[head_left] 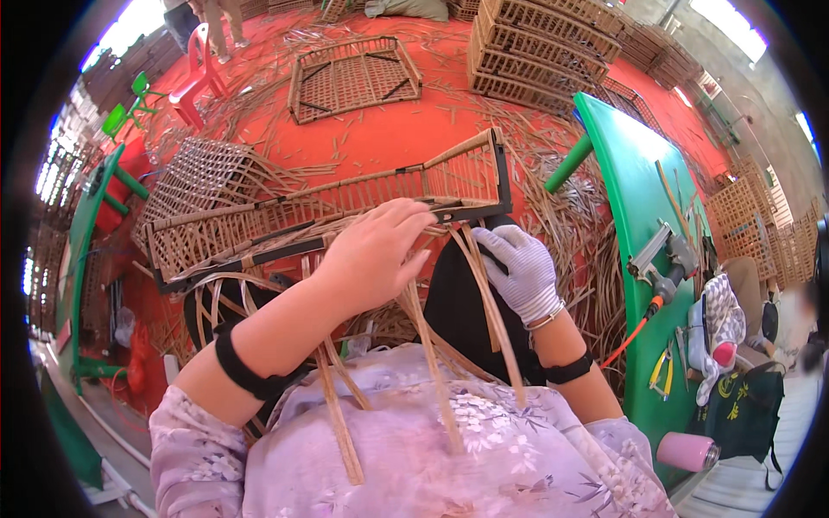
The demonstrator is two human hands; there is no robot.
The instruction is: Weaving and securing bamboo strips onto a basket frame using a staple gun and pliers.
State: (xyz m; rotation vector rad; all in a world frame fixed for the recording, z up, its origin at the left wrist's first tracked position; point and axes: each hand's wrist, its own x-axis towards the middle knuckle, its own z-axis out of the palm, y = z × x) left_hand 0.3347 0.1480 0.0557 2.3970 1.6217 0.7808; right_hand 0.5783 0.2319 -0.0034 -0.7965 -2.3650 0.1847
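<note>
A half-woven wicker basket with a black-edged frame rests tilted across my dark-clad knees. Long pale strips hang from its near edge over my flowered top. Bare, with fingers stretched and thumb apart, my left hand lies across the near edge at the middle. On my right hand is a pale grey knitted glove. Its bent fingers are closed at the strips by the frame's right corner, gripping a wicker strip. Its fingertips are partly hidden.
A green table at right bears an air-hose nail gun, yellow-handled pliers and a pink bottle. Stacked baskets and a flat basket stand ahead. Loose strips litter the red floor. A red chair stands far left.
</note>
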